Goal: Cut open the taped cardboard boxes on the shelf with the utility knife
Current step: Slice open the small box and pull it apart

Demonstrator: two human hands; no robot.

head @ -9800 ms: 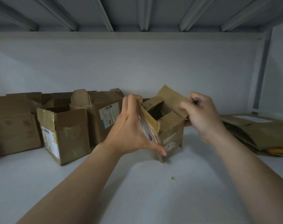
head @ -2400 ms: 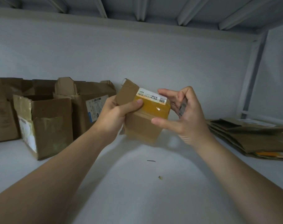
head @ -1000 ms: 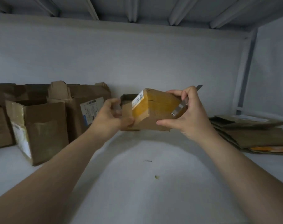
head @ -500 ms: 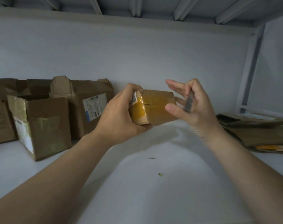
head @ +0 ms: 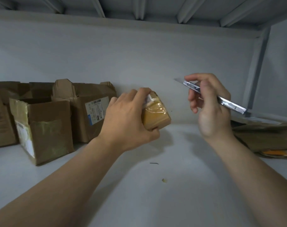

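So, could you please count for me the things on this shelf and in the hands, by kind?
1 small taped box, in the left hand
1 utility knife, in the right hand
3 opened cardboard boxes clearly seen at the left
1 pile of flattened cardboard at the right
2 small scraps on the shelf
Total: 8

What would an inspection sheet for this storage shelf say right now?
Surface: pale grey shelf, dimly lit.
Job's things: small taped box, wrapped in glossy tape; utility knife, blade out, apart from the box.
Clutter: opened boxes at left; flattened cardboard at right; two small scraps.
Hands: left hand grips the small taped box; right hand holds the utility knife.
Cables: nothing seen.
Surroundings: back wall, ribbed underside above, upright post at right.
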